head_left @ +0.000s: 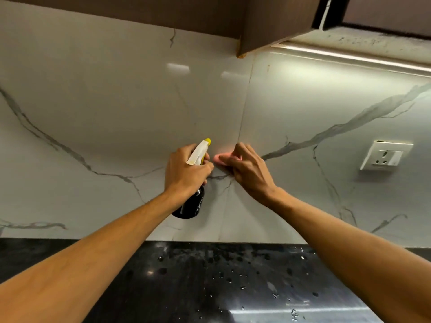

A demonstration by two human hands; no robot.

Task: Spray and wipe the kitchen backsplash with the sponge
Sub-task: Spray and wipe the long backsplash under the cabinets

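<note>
The backsplash [116,108] is glossy white marble with grey veins and a vertical seam near the middle. My left hand [185,170] grips a black spray bottle [192,203] with a white trigger head and yellow nozzle, held upright close to the wall. Just to its right, my right hand [246,170] holds a pink sponge [220,158] pressed against the wall by the seam. Most of the sponge is hidden under my fingers.
A white wall socket [384,158] is set in the backsplash at the right. Dark wooden cabinets [268,24] hang overhead, with a light strip [349,55] under them. The black countertop [221,283] below is speckled with water drops.
</note>
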